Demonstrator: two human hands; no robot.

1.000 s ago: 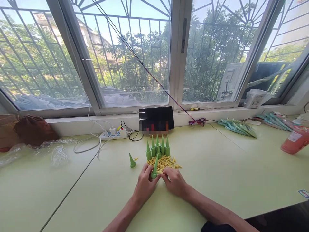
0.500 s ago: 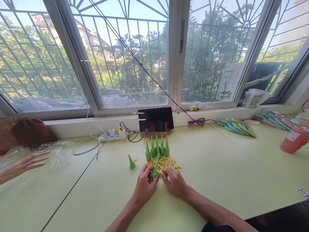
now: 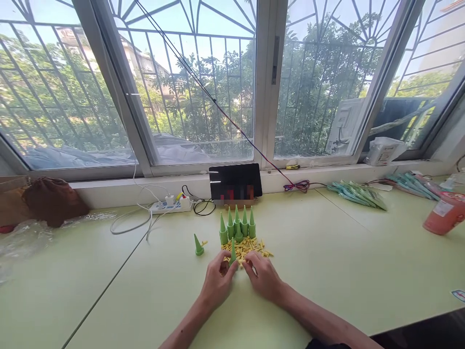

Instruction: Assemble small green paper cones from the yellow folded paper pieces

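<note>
My left hand (image 3: pixel 219 278) grips a small green cone (image 3: pixel 233 251) with a wider base, its tip pointing up. Close beside that base, the fingertips of my right hand (image 3: pixel 262 275) are pinched on a small yellow plastic piece (image 3: pixel 241 262), which they partly cover. Just beyond my hands lies a loose heap of yellow pieces (image 3: pixel 250 246). Behind the heap, several green cones on ridged green bases (image 3: pixel 230 227) stand upright in a group. Apart on the left stands a single green cone (image 3: pixel 198 246), a yellow piece at its side.
A dark tablet (image 3: pixel 235 182) leans by the window sill. To its left are a white power strip (image 3: pixel 170 205) and cables. A brown bag (image 3: pixel 54 201) is at far left; packets of teal and green items (image 3: pixel 358 194) and a red cup (image 3: pixel 443 213) are on the right.
The green cone in my left hand has tilted more upright and dropped slightly. Another person's hand at the left has gone from view, and the clear plastic bag beside it is gone too.
</note>
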